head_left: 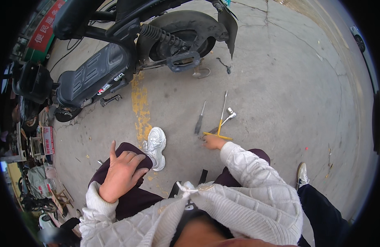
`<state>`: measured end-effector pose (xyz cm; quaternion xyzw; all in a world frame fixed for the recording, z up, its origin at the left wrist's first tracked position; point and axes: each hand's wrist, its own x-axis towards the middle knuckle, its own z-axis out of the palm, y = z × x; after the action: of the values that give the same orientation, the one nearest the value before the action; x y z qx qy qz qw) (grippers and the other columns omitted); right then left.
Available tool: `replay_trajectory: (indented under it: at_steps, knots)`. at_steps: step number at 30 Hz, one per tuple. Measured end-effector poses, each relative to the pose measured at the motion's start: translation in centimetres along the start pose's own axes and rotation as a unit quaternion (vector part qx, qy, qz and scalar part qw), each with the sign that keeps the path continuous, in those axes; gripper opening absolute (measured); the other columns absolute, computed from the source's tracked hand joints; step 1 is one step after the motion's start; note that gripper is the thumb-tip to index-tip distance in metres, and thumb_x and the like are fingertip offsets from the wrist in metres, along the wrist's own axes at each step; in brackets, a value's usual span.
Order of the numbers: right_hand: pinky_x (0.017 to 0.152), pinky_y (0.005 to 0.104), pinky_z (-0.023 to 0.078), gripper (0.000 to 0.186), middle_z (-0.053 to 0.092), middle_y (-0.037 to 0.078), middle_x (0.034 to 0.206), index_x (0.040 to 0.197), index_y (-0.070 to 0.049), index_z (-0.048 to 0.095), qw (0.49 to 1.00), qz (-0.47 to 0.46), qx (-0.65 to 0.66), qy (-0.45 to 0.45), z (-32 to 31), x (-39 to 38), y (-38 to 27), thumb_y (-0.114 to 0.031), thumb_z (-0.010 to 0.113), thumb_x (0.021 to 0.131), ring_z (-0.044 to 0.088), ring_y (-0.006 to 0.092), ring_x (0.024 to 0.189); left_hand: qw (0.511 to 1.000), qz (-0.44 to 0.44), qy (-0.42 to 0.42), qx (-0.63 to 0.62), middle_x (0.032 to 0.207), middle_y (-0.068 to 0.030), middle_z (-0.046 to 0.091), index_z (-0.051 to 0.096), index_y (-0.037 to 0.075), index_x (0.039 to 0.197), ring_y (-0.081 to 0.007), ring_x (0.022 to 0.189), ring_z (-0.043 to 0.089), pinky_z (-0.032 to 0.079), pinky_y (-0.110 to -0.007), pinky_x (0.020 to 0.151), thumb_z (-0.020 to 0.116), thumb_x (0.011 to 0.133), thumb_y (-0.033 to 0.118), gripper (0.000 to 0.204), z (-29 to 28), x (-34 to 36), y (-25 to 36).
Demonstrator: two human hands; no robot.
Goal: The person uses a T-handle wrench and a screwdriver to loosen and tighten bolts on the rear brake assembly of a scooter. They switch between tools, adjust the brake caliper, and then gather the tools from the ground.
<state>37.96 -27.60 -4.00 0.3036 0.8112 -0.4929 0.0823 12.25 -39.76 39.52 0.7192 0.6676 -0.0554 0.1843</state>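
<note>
My left hand (123, 175) rests over my left knee, palm down and holding nothing, its index finger stretched out and the others loosely bent. On the ground in front of me, my right hand (214, 142) reaches among several tools with its fingers curled; what lies under the fingertips is hidden. Right at that hand is the yellow crossbar of a T-handle wrench (220, 123), its thin silver shaft pointing away. A silver ratchet wrench (230, 117) lies beside it, its dark handle running toward my fingers. Just left is a screwdriver (199, 123) with a dark handle.
A black electric scooter (95, 68) stands ahead to the left, its rear wheel (177, 35) near the tools. A small black part (225, 66) lies on the concrete beyond them. Another person's shoe (302, 175) shows at the right. Clutter lines the left side.
</note>
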Motion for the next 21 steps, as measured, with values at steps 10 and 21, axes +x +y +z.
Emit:
replay_trajectory:
  at_steps: [10,21]
  knots:
    - [0.092,0.0462,0.049,0.034,0.067,0.02,0.113,0.112,-0.004,0.067,0.986,0.151,0.043,0.056,-2.4,-2.3,4.5,-0.025,0.06,0.087,0.062,0.0392,0.108,0.996,-0.005,0.005,0.084,0.094,-0.0055,0.065,0.066,0.006,0.11,-0.0245,0.097,0.061,0.016,-0.063,0.116,0.076,0.079,0.019,0.035,0.1,2.2,-2.1]
    - [0.092,0.044,0.05,0.031,0.068,0.021,0.112,0.113,-0.004,0.069,0.963,0.255,0.057,0.071,-1.8,-4.9,9.6,-0.016,0.06,0.086,0.064,0.0376,0.106,0.991,0.012,0.014,0.132,0.105,-0.0091,0.065,0.063,0.005,0.118,-0.0251,0.108,0.06,0.016,-0.059,0.118,0.073,0.08,0.019,0.041,1.0,0.7,-2.2]
